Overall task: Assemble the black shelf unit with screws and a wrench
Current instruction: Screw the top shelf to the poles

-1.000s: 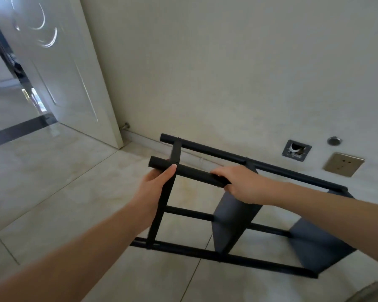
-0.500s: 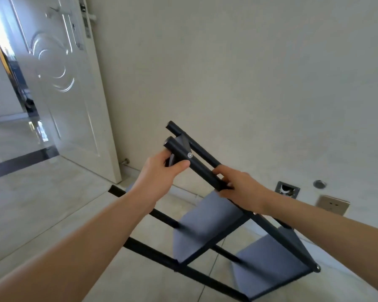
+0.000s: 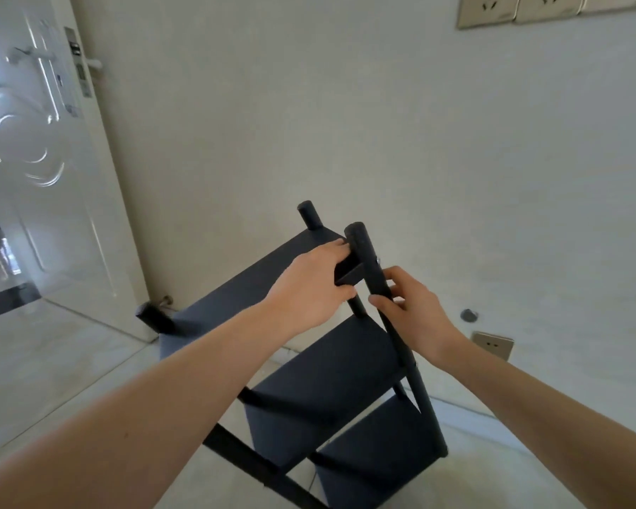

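The black shelf unit (image 3: 331,376) stands nearly upright on the tiled floor, with three dark boards one below another and round black posts at its corners. My left hand (image 3: 309,288) grips the top board's edge and crossbar beside the near right post (image 3: 368,266). My right hand (image 3: 415,314) holds that same post a little lower, fingers curled round it. A small silver screw head shows on the post between my hands. No wrench or loose screws are in view.
A cream wall (image 3: 382,123) rises just behind the shelf, with sockets (image 3: 492,343) low on it and more at the top right. A white door (image 3: 37,178) stands open at the left. Pale floor tiles (image 3: 52,361) spread to the left.
The shelf unit has swung from lying on its side to nearly upright. Both hands stayed at its top end, and my view has lifted up the wall.
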